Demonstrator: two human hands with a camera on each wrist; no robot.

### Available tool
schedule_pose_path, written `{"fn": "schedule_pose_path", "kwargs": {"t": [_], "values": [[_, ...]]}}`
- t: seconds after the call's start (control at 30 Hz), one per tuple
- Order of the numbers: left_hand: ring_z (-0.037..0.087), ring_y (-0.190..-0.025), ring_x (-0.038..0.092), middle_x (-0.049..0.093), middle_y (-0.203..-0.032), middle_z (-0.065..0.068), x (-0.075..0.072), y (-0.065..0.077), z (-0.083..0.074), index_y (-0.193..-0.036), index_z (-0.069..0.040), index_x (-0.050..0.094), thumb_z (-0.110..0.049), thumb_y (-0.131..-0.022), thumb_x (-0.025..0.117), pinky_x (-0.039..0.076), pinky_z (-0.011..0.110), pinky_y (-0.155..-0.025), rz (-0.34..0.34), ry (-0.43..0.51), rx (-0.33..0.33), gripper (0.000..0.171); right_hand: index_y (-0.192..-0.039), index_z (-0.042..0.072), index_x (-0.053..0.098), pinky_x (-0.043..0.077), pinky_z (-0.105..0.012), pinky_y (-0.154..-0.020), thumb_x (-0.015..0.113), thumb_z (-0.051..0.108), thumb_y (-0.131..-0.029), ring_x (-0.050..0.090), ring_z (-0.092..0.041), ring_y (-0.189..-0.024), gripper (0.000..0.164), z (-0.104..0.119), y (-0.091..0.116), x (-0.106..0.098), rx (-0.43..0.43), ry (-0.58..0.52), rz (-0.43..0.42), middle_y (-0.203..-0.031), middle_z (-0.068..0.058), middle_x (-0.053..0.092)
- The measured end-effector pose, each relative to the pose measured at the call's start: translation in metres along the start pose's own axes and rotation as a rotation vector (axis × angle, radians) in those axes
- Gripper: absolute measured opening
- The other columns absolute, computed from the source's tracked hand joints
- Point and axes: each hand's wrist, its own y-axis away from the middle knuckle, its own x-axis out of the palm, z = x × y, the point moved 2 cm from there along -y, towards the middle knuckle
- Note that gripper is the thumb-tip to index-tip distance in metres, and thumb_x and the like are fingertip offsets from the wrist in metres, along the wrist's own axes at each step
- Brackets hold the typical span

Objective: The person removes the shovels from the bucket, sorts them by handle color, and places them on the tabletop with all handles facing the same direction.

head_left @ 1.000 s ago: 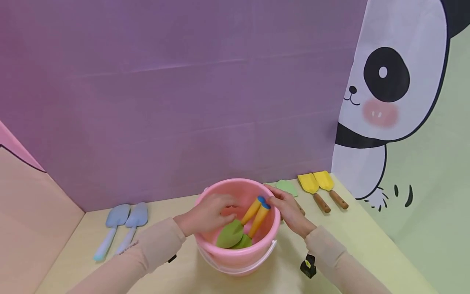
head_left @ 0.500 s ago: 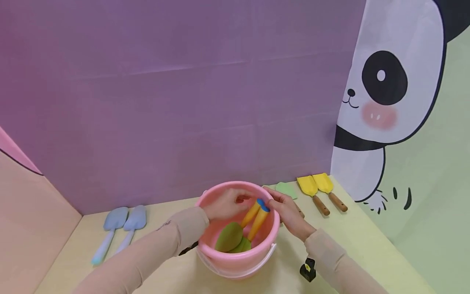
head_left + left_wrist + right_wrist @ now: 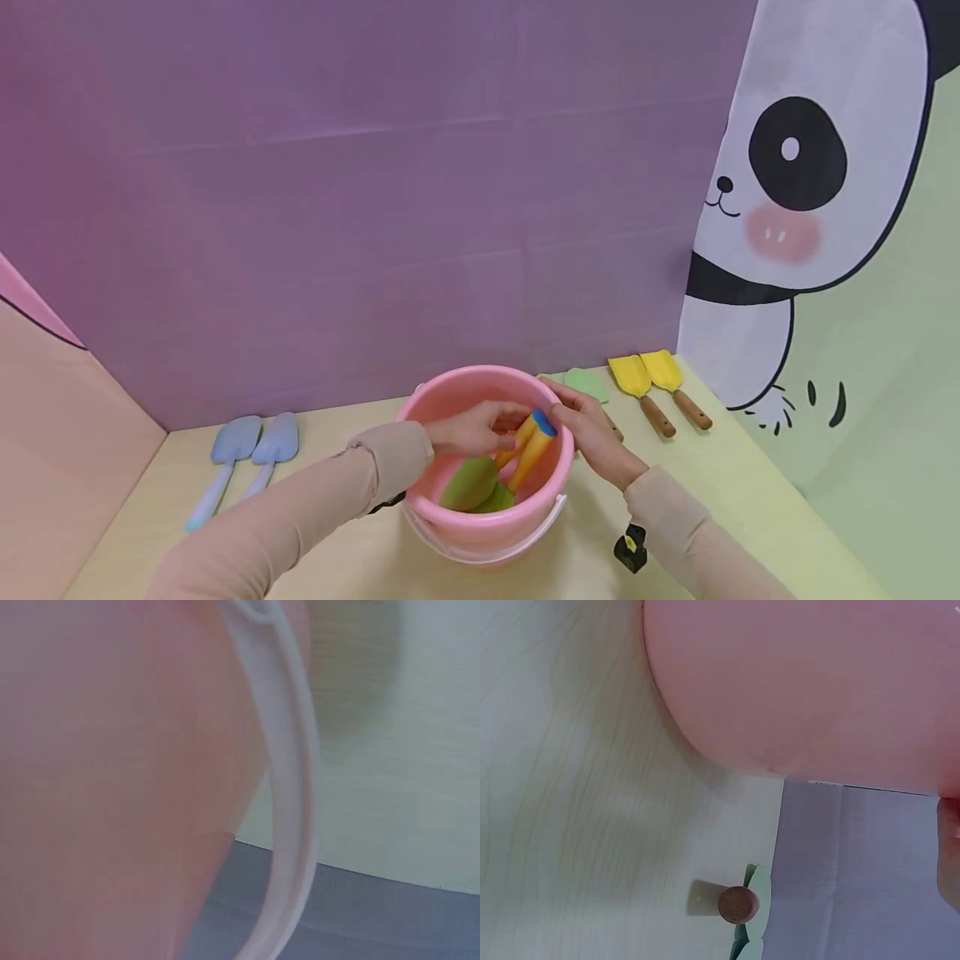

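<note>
A pink bucket (image 3: 480,521) with a white handle stands on the table. Inside it lean two toy shovels with green blades (image 3: 468,485), yellow-orange grips and blue ends; one grip (image 3: 533,454) shows plainly. My left hand (image 3: 480,427) reaches over the rim into the bucket, thumb and fingers around the left shovel's grip. My right hand (image 3: 588,425) holds the bucket's right rim, thumb on the inner side and fingers outside. The left wrist view shows only the bucket's wall and its white handle (image 3: 292,772). At the right wrist view's edge, part of my right hand (image 3: 949,855) appears.
Two blue shovels (image 3: 238,440) lie at the left of the table. Two yellow shovels (image 3: 632,377) with wooden handles lie at the back right. Light green shovels (image 3: 587,383) are partly hidden behind the bucket and right hand. A purple wall panel (image 3: 375,250) closes the back.
My left hand has moved right inside the bucket and taken hold of one shovel's grip. The shovel ends have shifted slightly right. My right hand has stayed on the rim.
</note>
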Motion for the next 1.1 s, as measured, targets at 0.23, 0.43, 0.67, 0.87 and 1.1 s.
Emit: {"fn": "schedule_pose_path", "kwargs": {"t": [0.23,0.43,0.67,0.87,1.1], "values": [[0.014,-0.117,0.052,0.056,-0.126,-0.004,0.010,0.002,-0.006,-0.133,-0.017,0.048,-0.008,-0.089,0.055,0.043,0.023,-0.095,0.100,0.015,-0.064,0.046,-0.140,0.015,0.039,0.047,-0.033,-0.092,0.048,0.018,-0.090,0.048,-0.027,-0.122,0.051,0.000,-0.001,0.000,-0.009,-0.003,0.012,-0.140,-0.005,0.045],[0.011,-0.120,0.047,0.052,-0.129,-0.009,0.012,0.003,-0.009,-0.135,-0.020,0.046,-0.013,-0.089,0.055,0.041,0.023,-0.096,0.157,-0.049,-0.121,0.047,-0.139,0.016,0.041,0.047,-0.034,-0.092,0.048,0.017,-0.091,0.047,-0.027,-0.122,0.049,-0.001,-0.003,-0.002,-0.013,-0.014,0.004,-0.140,-0.004,0.045],[0.010,-0.114,0.049,0.055,-0.121,-0.008,0.014,0.004,-0.011,-0.132,-0.019,0.047,-0.008,-0.088,0.056,0.040,0.023,-0.097,0.208,-0.018,-0.120,0.046,-0.138,0.017,0.042,0.049,-0.032,-0.089,0.047,0.017,-0.090,0.051,-0.026,-0.118,0.048,-0.002,-0.002,-0.001,-0.011,-0.014,-0.009,-0.139,-0.004,0.046],[0.008,-0.096,0.049,0.055,-0.100,-0.010,0.012,0.005,-0.009,-0.125,-0.023,0.051,-0.015,-0.086,0.061,0.044,0.021,-0.085,0.183,-0.117,-0.101,0.041,-0.139,0.019,0.042,0.052,-0.035,-0.082,0.048,0.019,-0.090,0.057,-0.024,-0.109,0.049,-0.004,0.000,0.000,0.009,0.000,-0.031,-0.136,-0.003,0.049],[0.009,-0.092,0.051,0.057,-0.094,-0.008,0.007,0.009,-0.006,-0.114,-0.026,0.058,-0.013,-0.087,0.059,0.046,0.022,-0.079,0.120,-0.069,-0.110,0.030,-0.137,0.021,0.044,0.053,-0.035,-0.080,0.049,0.019,-0.089,0.057,-0.023,-0.108,0.049,-0.004,-0.001,0.000,0.021,-0.002,-0.037,-0.135,-0.002,0.050]]}}
